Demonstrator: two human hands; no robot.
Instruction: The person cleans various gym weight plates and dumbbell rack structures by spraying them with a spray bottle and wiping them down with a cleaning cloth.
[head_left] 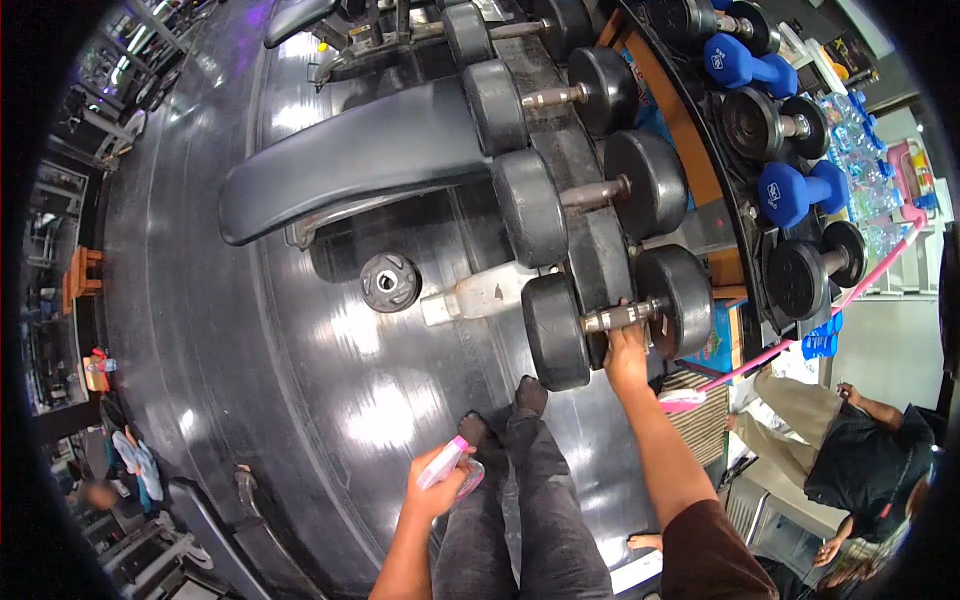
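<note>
My left hand is closed around a spray bottle with a pink and white top, held low in front of my legs. My right hand reaches out to the nearest large black dumbbell. Its fingers go under the metal handle and a fingertip shows on the far side, between the two round heads. This dumbbell lies at the near end of a row; the one beyond it is of the same kind.
A black padded bench stands left of the row. A weight plate lies on the dark floor. Blue dumbbells and black ones sit on a shelf at right, near water bottles. A person in dark clothes is at lower right.
</note>
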